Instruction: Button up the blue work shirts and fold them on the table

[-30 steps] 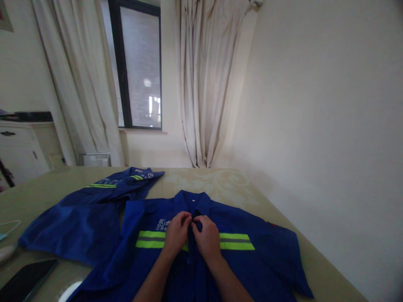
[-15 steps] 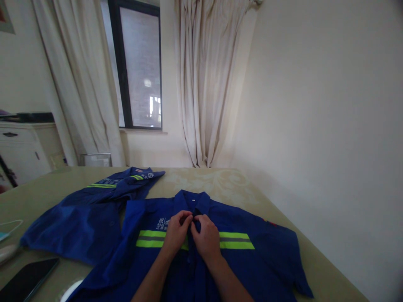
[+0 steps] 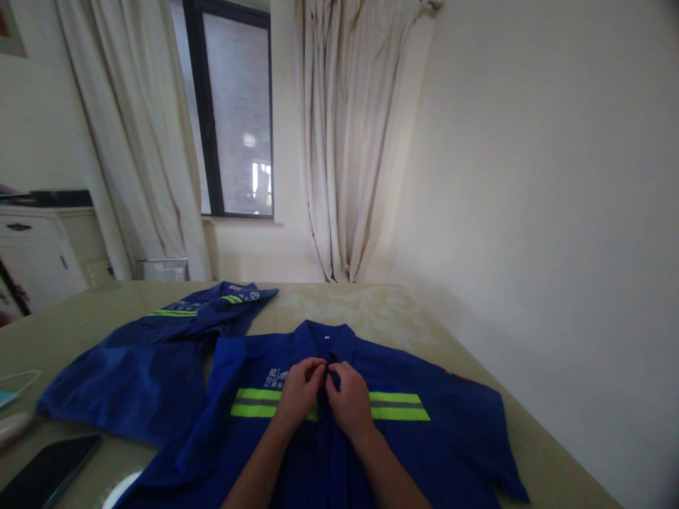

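A blue work jacket with yellow-green reflective bands lies front up before me, its collar pointing away. On its front opening, just below the collar, my left hand pinches the cloth edge between thumb and fingers. My right hand pinches the same placket from the other side, the two sets of fingertips almost touching. Whatever small fastening may be between the fingertips is hidden. White lettering on the chest shows beside my left hand.
A second blue garment with reflective stripes lies crumpled at the left of the table. Nearer sit a black phone, a pale rounded object and a white item partly under the sleeve. A wall borders the right side.
Both hands stay at the placket with only slight finger shifts. The fingertips of my right hand have moved a little. The jacket lies almost as before.
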